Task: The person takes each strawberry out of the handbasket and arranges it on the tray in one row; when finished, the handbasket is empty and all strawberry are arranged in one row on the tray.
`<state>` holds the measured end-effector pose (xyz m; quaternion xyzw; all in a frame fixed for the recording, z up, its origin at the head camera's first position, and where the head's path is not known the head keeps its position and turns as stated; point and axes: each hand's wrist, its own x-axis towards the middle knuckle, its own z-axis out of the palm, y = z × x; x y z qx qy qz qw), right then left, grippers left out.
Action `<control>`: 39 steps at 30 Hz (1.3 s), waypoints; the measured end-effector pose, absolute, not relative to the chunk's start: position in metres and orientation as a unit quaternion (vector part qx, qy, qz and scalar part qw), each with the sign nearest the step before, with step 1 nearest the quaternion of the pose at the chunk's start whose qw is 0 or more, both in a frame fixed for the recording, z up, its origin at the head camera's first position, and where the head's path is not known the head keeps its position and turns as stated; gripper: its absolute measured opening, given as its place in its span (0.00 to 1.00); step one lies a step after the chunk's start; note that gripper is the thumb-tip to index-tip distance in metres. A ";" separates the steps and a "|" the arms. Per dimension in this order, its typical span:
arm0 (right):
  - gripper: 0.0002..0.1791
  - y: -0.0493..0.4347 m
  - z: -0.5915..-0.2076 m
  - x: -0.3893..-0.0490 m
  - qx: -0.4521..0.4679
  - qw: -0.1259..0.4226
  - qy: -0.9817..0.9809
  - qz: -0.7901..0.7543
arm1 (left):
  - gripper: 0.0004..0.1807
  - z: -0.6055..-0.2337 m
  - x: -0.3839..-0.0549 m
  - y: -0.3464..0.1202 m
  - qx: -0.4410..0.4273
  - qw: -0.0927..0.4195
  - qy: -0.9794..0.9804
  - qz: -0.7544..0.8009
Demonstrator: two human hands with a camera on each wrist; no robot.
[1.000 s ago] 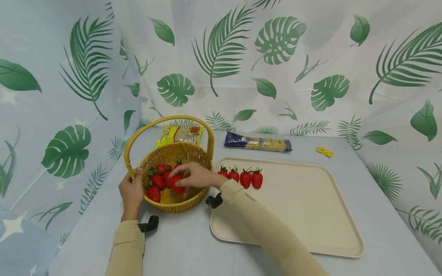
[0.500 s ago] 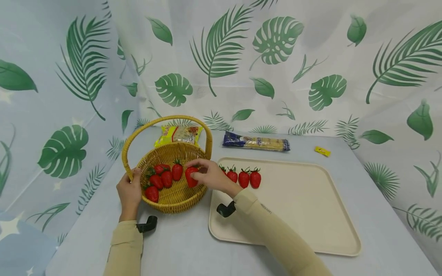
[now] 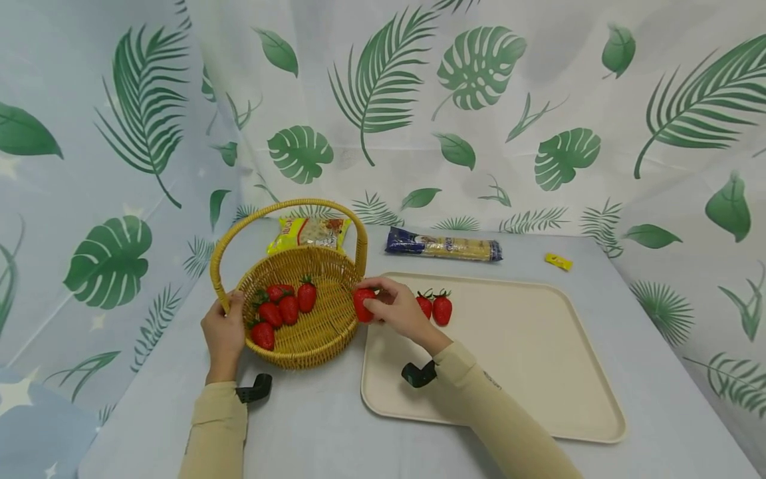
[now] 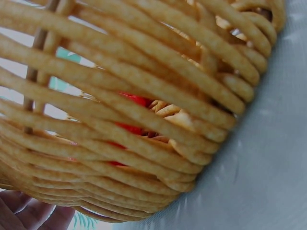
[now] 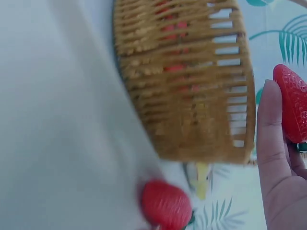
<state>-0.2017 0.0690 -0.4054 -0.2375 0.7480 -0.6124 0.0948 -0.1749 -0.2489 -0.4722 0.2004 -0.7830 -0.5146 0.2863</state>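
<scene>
My left hand (image 3: 224, 336) grips the left side of the yellow wicker basket (image 3: 311, 359), by the foot of its arched handle; in the left wrist view the basket wall (image 4: 120, 115) fills most of the picture, fingertips at its lower left. Several red strawberries (image 3: 289, 310) with green leaves lie toward the left inside the basket. My right hand (image 3: 401, 309) pinches one strawberry (image 3: 362, 305) between thumb and fingers, over the gap between the basket and the beige tray (image 3: 503, 372). Two strawberries (image 3: 442, 309) show on the tray beyond that hand, which hides others in the row.
Behind the basket lies a yellow snack packet (image 3: 314, 233). A blue and yellow long packet (image 3: 444, 246) rests behind the tray, with a small yellow wrapped item (image 3: 558, 261) to its right. A leaf-patterned curtain (image 3: 383, 100) rises at the table's back.
My right hand has lifted a strawberry out of the basket and carried it right, to the tray's left edge. My left hand stays on the basket.
</scene>
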 end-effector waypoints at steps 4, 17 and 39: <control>0.18 0.085 -0.415 -0.202 -0.222 0.085 0.748 -0.620 | 0.27 -0.472 -0.174 -0.249 0.205 0.285 -0.783 -0.513; 0.19 0.131 -0.452 -0.207 -0.159 0.069 0.751 -0.637 | 0.27 -0.471 -0.175 -0.250 0.203 0.284 -0.780 -0.519; 0.26 0.201 -0.470 -0.211 -0.083 0.000 0.717 -0.692 | 0.26 -0.473 -0.176 -0.249 0.192 0.298 -0.779 -0.518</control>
